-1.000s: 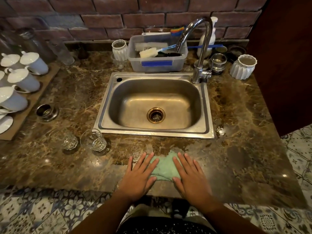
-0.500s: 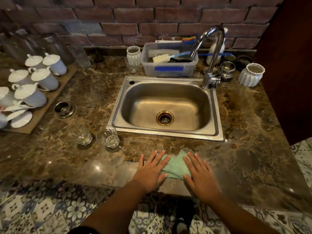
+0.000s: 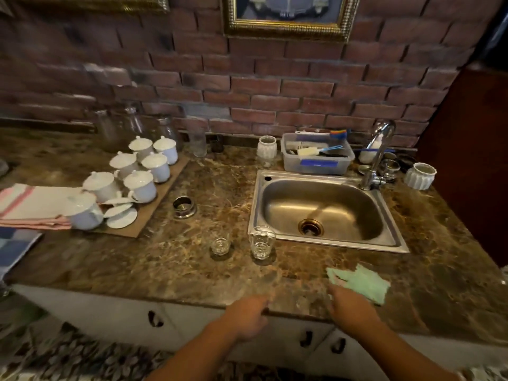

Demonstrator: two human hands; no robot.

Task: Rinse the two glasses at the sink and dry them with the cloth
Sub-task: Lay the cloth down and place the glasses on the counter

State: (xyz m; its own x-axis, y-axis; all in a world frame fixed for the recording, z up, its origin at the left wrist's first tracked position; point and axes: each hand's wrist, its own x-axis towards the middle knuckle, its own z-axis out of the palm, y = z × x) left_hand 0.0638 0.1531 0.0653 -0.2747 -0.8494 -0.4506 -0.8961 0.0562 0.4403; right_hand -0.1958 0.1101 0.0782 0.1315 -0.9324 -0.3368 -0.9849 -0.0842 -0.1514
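Observation:
Two clear glasses stand upright on the brown marble counter just left of the steel sink (image 3: pixel 390 240): a short one (image 3: pixel 220 245) and a taller one (image 3: pixel 261 242) by the sink's front left corner. A green cloth (image 3: pixel 362 283) lies crumpled near the counter's front edge, in front of the sink. My left hand (image 3: pixel 247 316) is at the counter's front edge below the glasses, blurred, holding nothing. My right hand (image 3: pixel 350 309) hovers just left of the cloth, off it, also holding nothing. The tap (image 3: pixel 378 152) rises at the sink's back right; no water runs.
A board with several white lidded cups (image 3: pixel 140 185) sits at the left, beside a folded pink-striped towel (image 3: pixel 30 206). A metal ring (image 3: pixel 184 207) lies between board and sink. Behind the sink stand a plastic tub of brushes (image 3: pixel 316 160) and white ribbed pots (image 3: pixel 420 176).
Both hands have lifted off the green cloth and pulled back toward the counter's edge. The view has swung up and left, so the sink now sits at the right.

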